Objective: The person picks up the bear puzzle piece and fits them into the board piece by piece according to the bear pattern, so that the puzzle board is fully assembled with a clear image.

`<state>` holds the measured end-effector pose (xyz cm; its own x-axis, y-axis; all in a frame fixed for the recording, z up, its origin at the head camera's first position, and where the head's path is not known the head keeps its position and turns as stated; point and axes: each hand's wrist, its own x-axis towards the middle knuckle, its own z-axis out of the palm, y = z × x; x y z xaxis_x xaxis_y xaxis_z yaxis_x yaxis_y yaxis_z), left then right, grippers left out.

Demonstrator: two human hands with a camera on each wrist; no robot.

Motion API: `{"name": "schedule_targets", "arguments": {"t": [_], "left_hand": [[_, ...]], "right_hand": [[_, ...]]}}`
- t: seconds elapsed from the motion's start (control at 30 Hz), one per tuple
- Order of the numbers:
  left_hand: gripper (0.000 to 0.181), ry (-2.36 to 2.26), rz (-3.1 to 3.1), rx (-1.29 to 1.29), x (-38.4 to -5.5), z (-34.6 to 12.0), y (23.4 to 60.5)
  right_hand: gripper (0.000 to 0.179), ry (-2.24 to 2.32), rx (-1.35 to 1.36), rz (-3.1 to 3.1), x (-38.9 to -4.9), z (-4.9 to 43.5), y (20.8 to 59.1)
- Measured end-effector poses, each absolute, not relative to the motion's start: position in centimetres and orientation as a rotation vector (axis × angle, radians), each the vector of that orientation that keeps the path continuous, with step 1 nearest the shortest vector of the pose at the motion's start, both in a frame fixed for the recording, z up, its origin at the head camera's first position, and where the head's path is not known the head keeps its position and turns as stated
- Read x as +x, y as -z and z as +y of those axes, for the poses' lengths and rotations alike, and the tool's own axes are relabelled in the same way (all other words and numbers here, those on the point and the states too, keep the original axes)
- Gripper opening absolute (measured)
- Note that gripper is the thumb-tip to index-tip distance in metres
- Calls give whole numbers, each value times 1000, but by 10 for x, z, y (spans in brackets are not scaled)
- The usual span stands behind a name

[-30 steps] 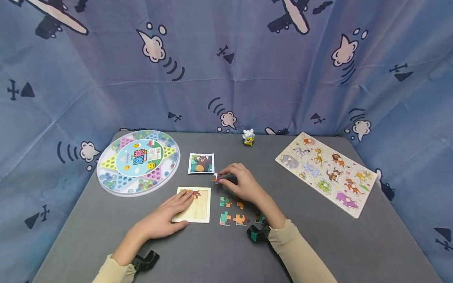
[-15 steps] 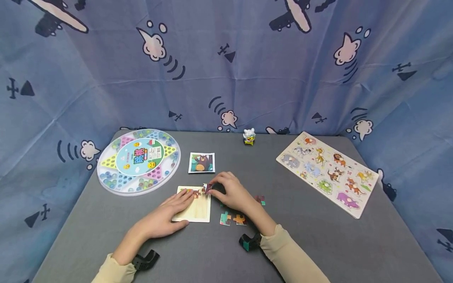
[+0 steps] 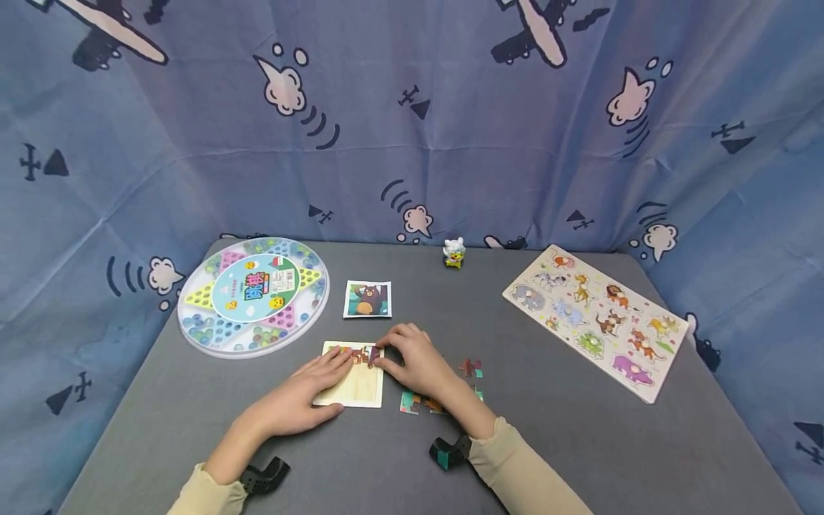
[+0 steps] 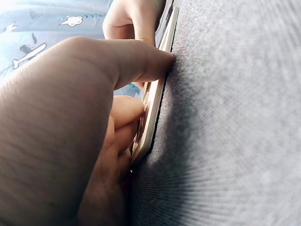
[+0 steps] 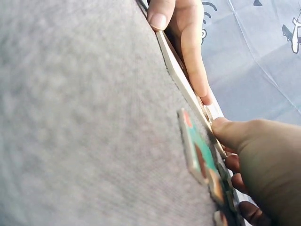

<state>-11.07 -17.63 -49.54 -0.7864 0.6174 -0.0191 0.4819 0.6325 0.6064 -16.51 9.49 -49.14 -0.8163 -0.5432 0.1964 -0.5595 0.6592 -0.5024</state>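
Observation:
A square wooden puzzle tray [image 3: 359,390] lies on the grey table, with joined jigsaw pieces along its far side. My left hand [image 3: 290,400] rests on the tray's left part, fingers stretched over the pieces; its thumb lies at the near edge, as the left wrist view also shows. With thumb and forefinger, my right hand [image 3: 415,363] pinches a dark jigsaw piece [image 3: 373,355] at the tray's far right corner. The fingers partly cover this piece. Loose jigsaw pieces [image 3: 409,403] lie right of the tray, some hidden beneath the right forearm.
Behind the tray lies a bear picture card [image 3: 368,299]. A round Chinese checkers board [image 3: 254,297] is at the left, an animal peg puzzle board [image 3: 595,322] at the right. A small white figurine [image 3: 453,252] stands at the back, before a blue curtain [image 3: 360,107].
My right hand has carried the dark jigsaw piece from beyond the tray, leftward and nearer, down into the tray's far right corner. My left hand has stayed on the tray.

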Motion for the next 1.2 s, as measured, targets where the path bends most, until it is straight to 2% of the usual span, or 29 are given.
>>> {"name": "schedule_targets", "arguments": {"t": [0.37,0.67,1.2], "left_hand": [[75,-762,2681,925,-107,-172,488],[76,-647,2686,988,-107,-150,473],[70,-696,2671,988,-110,-145,475]], "right_hand": [[27,-817,1013,-2789,-165,97,493],[26,-820,997,-2779,-163,96,491],[24,-846,964,-2770,-161,95,495]]}}
